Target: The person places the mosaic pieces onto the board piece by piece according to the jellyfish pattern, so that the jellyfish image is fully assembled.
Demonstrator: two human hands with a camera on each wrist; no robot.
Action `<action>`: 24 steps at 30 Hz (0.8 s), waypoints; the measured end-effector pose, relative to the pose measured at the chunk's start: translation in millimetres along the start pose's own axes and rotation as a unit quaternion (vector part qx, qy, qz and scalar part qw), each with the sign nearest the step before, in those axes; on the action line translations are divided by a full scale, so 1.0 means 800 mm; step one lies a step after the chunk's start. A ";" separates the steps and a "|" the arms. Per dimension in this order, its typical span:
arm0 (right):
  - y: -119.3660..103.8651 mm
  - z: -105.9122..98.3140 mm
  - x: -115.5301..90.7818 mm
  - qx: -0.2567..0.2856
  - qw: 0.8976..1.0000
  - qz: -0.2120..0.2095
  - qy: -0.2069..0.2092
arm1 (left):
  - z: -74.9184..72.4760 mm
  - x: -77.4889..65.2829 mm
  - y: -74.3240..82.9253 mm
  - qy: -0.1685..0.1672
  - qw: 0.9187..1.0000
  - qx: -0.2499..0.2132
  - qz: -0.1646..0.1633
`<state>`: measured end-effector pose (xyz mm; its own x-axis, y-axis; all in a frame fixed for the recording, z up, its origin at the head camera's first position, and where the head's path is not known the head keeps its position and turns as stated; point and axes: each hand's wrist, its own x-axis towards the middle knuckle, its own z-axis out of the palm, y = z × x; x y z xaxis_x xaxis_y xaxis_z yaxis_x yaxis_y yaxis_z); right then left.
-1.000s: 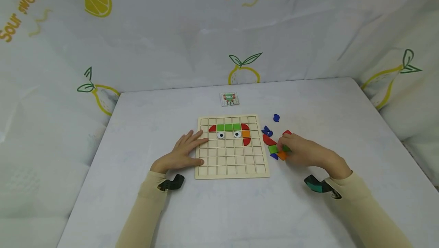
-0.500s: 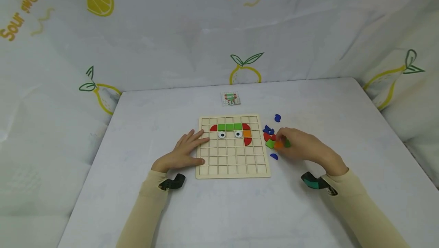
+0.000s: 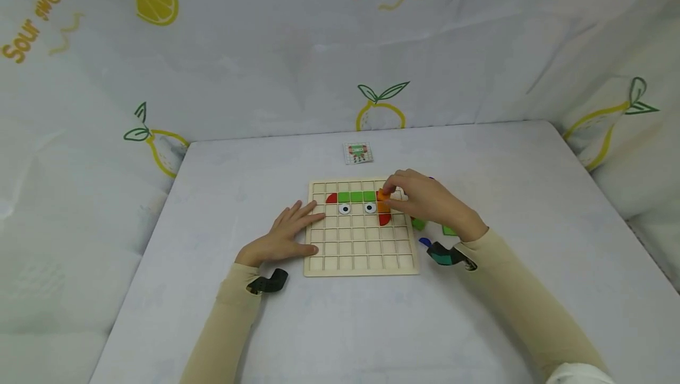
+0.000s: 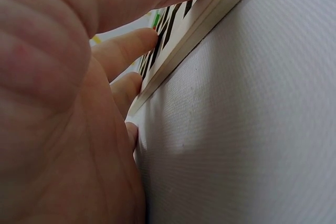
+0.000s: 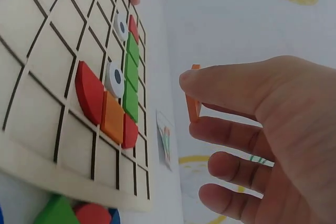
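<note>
My right hand [image 3: 427, 198] pinches an orange square tile [image 5: 192, 106] between thumb and forefinger, held over the upper right of the wooden grid board [image 3: 345, 248]. The tile's thin edge shows in the right wrist view. Set in the board are a row of green tiles [image 3: 356, 196], two eye discs [image 3: 370, 208], an orange tile [image 5: 112, 118] and red rounded pieces [image 5: 89, 92]. With fingers spread, my left hand [image 3: 281, 241] rests on the board's left edge; its thumb and fingertips lie over the rim [image 4: 181, 45] in the left wrist view.
Loose pieces lie right of the board, partly hidden by my right hand: green ones [image 3: 449, 230], a blue one [image 3: 425, 242] and a red one [image 5: 93, 213]. Behind the board lies a small printed card [image 3: 358, 153]. A patterned cloth [image 3: 255, 65] hangs behind the table.
My right hand picked an orange tile from the loose pieces and moved left and away from me, over the board. The loose pieces shifted as it searched among them. My left hand stayed put.
</note>
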<state>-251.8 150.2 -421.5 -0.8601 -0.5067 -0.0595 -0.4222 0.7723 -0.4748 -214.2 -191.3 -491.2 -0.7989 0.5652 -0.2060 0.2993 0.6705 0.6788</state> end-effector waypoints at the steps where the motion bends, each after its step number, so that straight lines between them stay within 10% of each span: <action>1: -0.004 0.002 0.007 -0.002 1.000 -0.010 0.001 | 0.000 0.000 -0.001 0.000 1.000 -0.001 0.001; 24: -0.066 0.071 0.082 -0.072 0.986 -0.147 0.017 | -0.002 0.001 -0.003 -0.009 1.000 0.000 0.000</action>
<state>-269.6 54.1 -450.3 -0.7024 -0.7058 0.0920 -0.6888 0.6415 -0.3377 -216.7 -193.4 -491.9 -0.7900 0.5728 -0.2188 0.2990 0.6713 0.6782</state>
